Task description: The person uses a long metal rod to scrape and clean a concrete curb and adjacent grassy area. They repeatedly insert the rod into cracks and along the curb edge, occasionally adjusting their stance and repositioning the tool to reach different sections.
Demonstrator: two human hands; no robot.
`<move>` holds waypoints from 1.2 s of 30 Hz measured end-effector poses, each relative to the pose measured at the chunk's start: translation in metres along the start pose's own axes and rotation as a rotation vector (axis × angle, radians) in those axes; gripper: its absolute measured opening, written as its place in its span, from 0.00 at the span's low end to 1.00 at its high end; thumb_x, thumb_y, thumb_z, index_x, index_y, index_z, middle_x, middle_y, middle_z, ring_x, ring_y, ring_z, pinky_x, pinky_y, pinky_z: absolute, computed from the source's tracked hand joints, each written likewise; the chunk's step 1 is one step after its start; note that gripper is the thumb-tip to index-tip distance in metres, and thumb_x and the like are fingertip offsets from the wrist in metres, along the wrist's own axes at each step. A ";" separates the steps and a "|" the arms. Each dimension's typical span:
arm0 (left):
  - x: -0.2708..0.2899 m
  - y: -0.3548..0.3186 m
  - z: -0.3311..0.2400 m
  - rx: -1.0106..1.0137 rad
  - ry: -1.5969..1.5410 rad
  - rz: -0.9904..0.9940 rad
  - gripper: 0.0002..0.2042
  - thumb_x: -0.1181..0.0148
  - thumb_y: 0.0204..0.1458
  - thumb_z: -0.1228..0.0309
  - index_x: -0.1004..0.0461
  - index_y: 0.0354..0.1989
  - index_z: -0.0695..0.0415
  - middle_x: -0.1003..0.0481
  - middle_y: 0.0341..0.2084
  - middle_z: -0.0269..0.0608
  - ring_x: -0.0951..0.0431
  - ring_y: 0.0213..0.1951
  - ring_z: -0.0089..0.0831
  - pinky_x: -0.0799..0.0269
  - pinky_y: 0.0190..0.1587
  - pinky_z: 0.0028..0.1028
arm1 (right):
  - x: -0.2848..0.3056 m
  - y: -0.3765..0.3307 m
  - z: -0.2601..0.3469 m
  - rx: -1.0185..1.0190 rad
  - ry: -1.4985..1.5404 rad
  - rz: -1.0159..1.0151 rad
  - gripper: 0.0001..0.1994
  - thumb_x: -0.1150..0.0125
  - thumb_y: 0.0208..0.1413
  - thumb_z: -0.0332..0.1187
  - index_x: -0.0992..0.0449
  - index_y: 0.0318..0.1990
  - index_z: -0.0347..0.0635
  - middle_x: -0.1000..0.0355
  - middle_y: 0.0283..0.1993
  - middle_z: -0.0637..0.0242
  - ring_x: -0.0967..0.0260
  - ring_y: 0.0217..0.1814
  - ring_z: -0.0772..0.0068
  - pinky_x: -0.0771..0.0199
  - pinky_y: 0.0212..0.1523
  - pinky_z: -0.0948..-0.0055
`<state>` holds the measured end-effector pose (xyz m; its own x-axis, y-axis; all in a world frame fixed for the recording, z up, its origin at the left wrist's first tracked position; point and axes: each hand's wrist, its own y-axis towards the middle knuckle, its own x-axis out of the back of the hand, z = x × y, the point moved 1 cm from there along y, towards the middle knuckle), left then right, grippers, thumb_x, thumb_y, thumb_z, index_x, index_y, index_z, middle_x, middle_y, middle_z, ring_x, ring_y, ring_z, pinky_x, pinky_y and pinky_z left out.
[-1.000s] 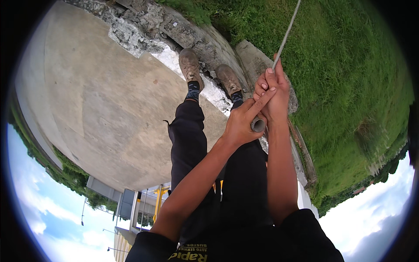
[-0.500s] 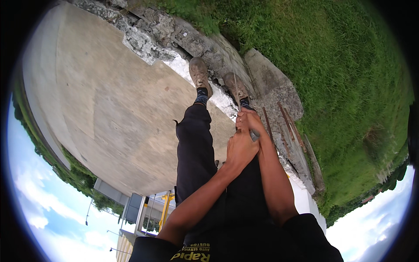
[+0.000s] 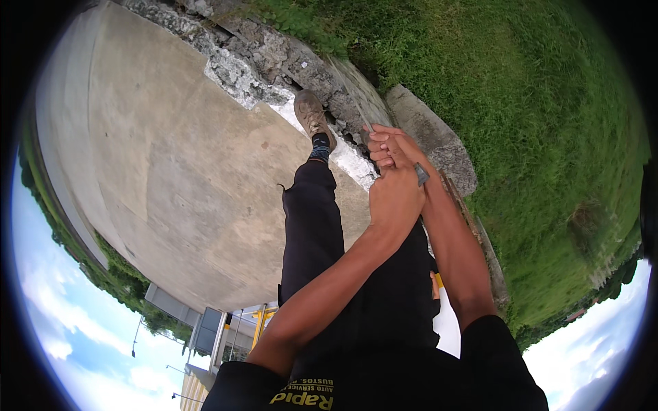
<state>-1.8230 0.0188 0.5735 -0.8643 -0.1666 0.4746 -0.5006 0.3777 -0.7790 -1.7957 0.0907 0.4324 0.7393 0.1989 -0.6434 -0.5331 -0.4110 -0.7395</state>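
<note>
Both my hands are wrapped round the handle of a long, thin, grey tool, its exact kind unclear. Its grey butt end [image 3: 421, 175] sticks out beside my wrists, and a slim shaft or blade runs away from me over the broken concrete edge. My left hand [image 3: 395, 198] grips nearer the butt. Farther along, my right hand [image 3: 393, 147] is closed with its fingers round the handle. My left shoe [image 3: 312, 113] stands on the white-smeared edge of the slab. My hands mostly hide the right shoe. The tool's far end is hard to make out.
A wide concrete slab [image 3: 171, 157] spreads to the left. Its crumbled, rough edge [image 3: 253, 55] runs diagonally past my feet. Broken concrete chunks [image 3: 432, 127] and rusty rods [image 3: 456, 195] lie to the right, beside tall grass [image 3: 534, 137] on sloping ground.
Both hands have moved farther from my body and slightly right with the tool, now covering the right shoe. The tool's shaft tilts more to the left. The left shoe has stayed in place.
</note>
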 end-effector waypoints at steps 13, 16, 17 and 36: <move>-0.025 -0.063 0.097 -0.346 0.009 0.014 0.36 0.30 0.53 0.65 0.34 0.73 0.47 0.22 0.34 0.59 0.15 0.30 0.56 0.16 0.31 0.46 | 0.021 -0.020 -0.109 0.222 0.371 -0.002 0.21 0.54 0.77 0.31 0.37 0.74 0.44 0.46 0.25 0.75 0.48 0.20 0.83 0.38 0.20 0.78; 0.003 -0.067 0.134 -0.240 0.053 0.041 0.32 0.30 0.53 0.66 0.29 0.69 0.46 0.20 0.34 0.56 0.14 0.31 0.56 0.17 0.32 0.47 | 0.007 0.016 -0.134 0.019 0.277 -0.270 0.10 0.47 0.70 0.32 0.29 0.54 0.43 0.44 0.26 0.76 0.47 0.21 0.79 0.40 0.27 0.71; 0.007 -0.067 0.137 -0.187 0.089 0.056 0.30 0.30 0.53 0.66 0.28 0.67 0.47 0.19 0.34 0.55 0.14 0.32 0.56 0.17 0.33 0.47 | 0.005 0.028 -0.128 -0.005 0.268 -0.315 0.09 0.47 0.69 0.31 0.30 0.53 0.40 0.45 0.26 0.76 0.48 0.21 0.79 0.41 0.26 0.72; 0.003 -0.095 0.047 0.062 -0.279 0.135 0.19 0.33 0.59 0.61 0.23 0.51 0.62 0.19 0.26 0.65 0.15 0.33 0.65 0.19 0.41 0.53 | 0.012 -0.036 -0.104 0.228 -0.129 -0.637 0.09 0.53 0.69 0.21 0.37 0.34 0.44 0.39 0.28 0.71 0.51 0.21 0.84 0.56 0.17 0.77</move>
<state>-1.7799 -0.0603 0.6299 -0.8991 -0.3653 0.2413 -0.3751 0.3586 -0.8548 -1.7249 0.0156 0.4718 0.8897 0.4499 -0.0776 -0.0946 0.0154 -0.9954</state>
